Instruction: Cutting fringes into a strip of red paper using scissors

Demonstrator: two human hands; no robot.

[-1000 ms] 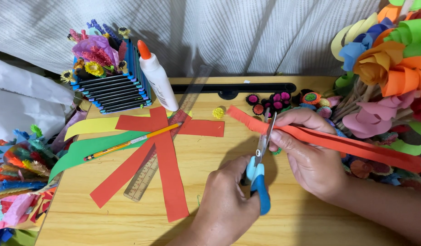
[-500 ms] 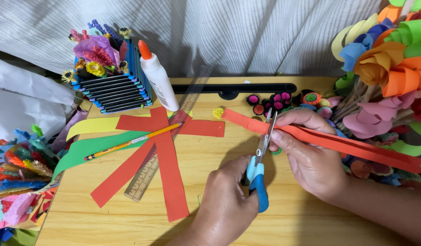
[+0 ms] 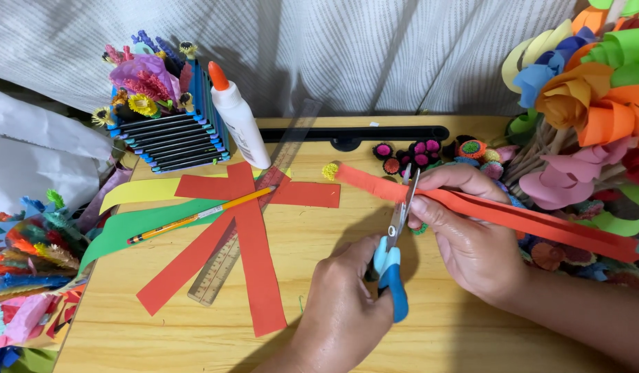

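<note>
My left hand [image 3: 343, 314] grips blue-handled scissors [image 3: 392, 266], their blades pointing up across a long folded red-orange paper strip [image 3: 527, 220]. My right hand [image 3: 468, 235] pinches that strip just right of the blades, thumb under and fingers on top. The strip runs from a free end near a small yellow pompom [image 3: 330, 170] out to the right edge of the table. Whether the blades are closed on the paper I cannot tell.
Crossed red strips [image 3: 254, 249], a green strip [image 3: 136, 228], a yellow strip, a pencil [image 3: 198, 215] and a clear ruler [image 3: 226, 259] lie at left. A glue bottle [image 3: 238, 124], a blue box of paper flowers [image 3: 167, 131], small quilled discs [image 3: 419, 153] and large paper flowers [image 3: 589, 103] ring the wooden table [image 3: 195, 345].
The strip's free end has slid a little to the left through my right hand. The scissors and both hands have stayed nearly in place.
</note>
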